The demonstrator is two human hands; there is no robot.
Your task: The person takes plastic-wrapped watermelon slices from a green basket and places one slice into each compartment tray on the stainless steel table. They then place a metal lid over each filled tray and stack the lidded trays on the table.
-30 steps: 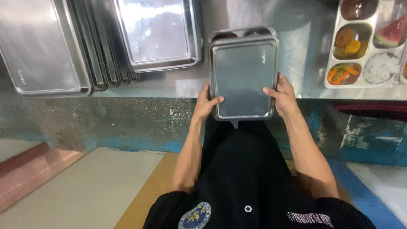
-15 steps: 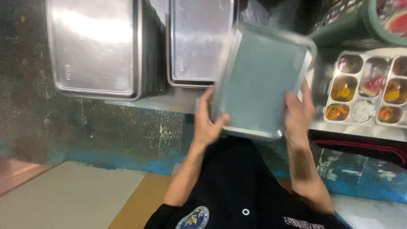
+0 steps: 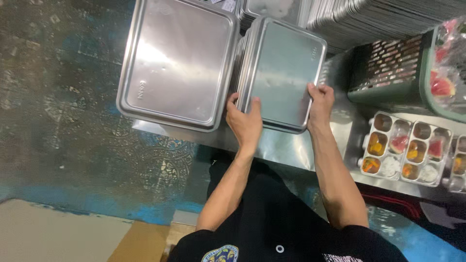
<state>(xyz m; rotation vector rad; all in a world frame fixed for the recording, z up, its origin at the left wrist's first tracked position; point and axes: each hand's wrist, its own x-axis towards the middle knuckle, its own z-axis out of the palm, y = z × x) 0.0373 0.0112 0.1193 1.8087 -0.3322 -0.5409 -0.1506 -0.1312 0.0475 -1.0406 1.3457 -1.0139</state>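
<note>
Both hands hold one steel lid (image 3: pixel 281 73) by its near edge. Left hand (image 3: pixel 246 121): grip clenched on the near-left corner, thumb on top, fingers under. Right hand (image 3: pixel 320 103): grip clenched on the near-right corner, fingers curled over the rim. A two-corner hold keeps the flat sheet level and square, probably so it can sit true on what lies beneath. The lid lies flat-side up on a stack (image 3: pixel 241 53) of like lids, whose edges show along its left side; whether it rests fully on the stack or is just above it, cannot tell. Just beside the stack, to the left, a larger tray (image 3: pixel 179 63), upside down, overhangs the worktop (image 3: pixel 286 148) edge slightly. Behind, more trays (image 3: pixel 383 19) stand packed on edge. To the right, a green crate (image 3: pixel 388 73), then filled meal trays (image 3: pixel 407 150) with compartments of food, well apart from the lid. Person stands close against the worktop, arms reaching forward.
</note>
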